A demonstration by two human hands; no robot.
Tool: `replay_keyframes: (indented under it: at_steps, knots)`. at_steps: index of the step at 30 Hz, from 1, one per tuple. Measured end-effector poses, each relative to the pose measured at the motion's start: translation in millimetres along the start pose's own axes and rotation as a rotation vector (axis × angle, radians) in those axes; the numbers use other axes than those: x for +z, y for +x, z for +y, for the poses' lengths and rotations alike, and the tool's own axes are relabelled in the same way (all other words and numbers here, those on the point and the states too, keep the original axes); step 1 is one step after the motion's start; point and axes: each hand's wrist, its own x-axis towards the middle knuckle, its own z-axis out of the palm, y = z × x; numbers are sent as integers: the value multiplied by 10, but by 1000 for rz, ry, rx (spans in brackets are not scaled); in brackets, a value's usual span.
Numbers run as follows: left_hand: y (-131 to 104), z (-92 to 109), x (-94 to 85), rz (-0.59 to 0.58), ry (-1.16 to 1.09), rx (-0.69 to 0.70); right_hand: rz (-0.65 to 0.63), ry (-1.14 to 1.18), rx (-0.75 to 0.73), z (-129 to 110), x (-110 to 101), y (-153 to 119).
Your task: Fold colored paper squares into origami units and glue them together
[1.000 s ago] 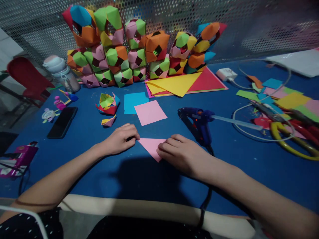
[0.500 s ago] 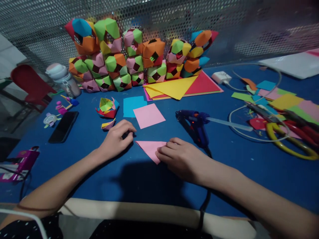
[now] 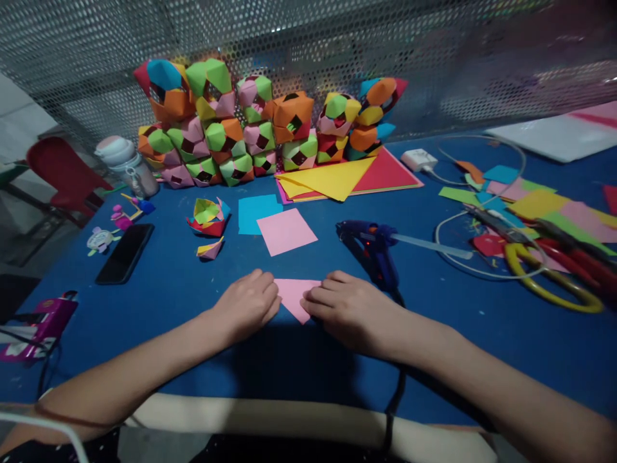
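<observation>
A pink paper (image 3: pixel 295 297), folded into a triangle with its point toward me, lies on the blue table. My left hand (image 3: pixel 250 301) is closed on its left corner, and my right hand (image 3: pixel 344 308) grips the right corner, fingers curled over it. Just beyond the hands lie a flat pink square (image 3: pixel 288 232) and, partly under it, a blue square (image 3: pixel 255 214). Further left sit a small folded paper piece (image 3: pixel 209 249) in yellow and pink and a multicoloured paper cup shape (image 3: pixel 209 217). The corners of the triangle are hidden by my fingers.
A blue glue gun (image 3: pixel 373 241) with its stick lies right of the hands. Yellow-handled scissors (image 3: pixel 554 286), pliers and paper scraps (image 3: pixel 540 202) are further right. Stacked paper balls (image 3: pixel 226 138) line the back by a perforated panel. A phone (image 3: pixel 125 253) and a bottle (image 3: pixel 123 164) stand left.
My left hand has moved right and toward me, from beside the triangle onto its left corner. My right hand stays on the right corner. The view has shifted slightly.
</observation>
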Motion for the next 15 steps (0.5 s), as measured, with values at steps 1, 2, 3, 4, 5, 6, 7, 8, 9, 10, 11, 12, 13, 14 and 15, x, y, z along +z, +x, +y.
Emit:
replay_keyframes:
  at_steps: [1, 2, 3, 4, 5, 6, 7, 8, 9, 10, 11, 12, 13, 14, 15]
  knots:
    - [-10, -4, -22, -6, 5, -21, 2, 6, 0, 4, -10, -3]
    - [-15, 6, -40, -13, 11, -41, 5, 13, 4, 6, -16, -4]
    - [-14, 27, -53, -17, 20, -57, 13, 18, 15, 8, -18, -2]
    - [-9, 57, -59, -14, 36, -69, 26, 20, 30, 8, -13, 4]
    - [-2, 91, -58, 0, 57, -75, 44, 15, 45, 7, -2, 17]
    - [7, 124, -50, 24, 83, -73, 71, 0, 60, 6, 15, 36]
    - [14, 153, -37, 56, 110, -63, 105, -25, 73, 2, 39, 60]
    - [20, 176, -19, 88, 135, -44, 135, -61, 79, -2, 66, 87]
    - [23, 190, -1, 114, 158, -25, 154, -105, 79, -8, 94, 114]
    - [23, 197, 17, 131, 175, -10, 160, -155, 79, -16, 120, 136]
    - [21, 198, 33, 140, 186, 1, 157, -208, 82, -26, 140, 150]
    - [18, 194, 44, 144, 195, 6, 146, -258, 89, -38, 150, 153]
    - [13, 188, 52, 146, 204, 5, 125, -302, 106, -53, 149, 144]
    - [8, 182, 56, 148, 214, 1, 104, -336, 134, -68, 138, 122]
    - [4, 177, 57, 150, 222, -3, 84, -360, 169, -84, 116, 91]
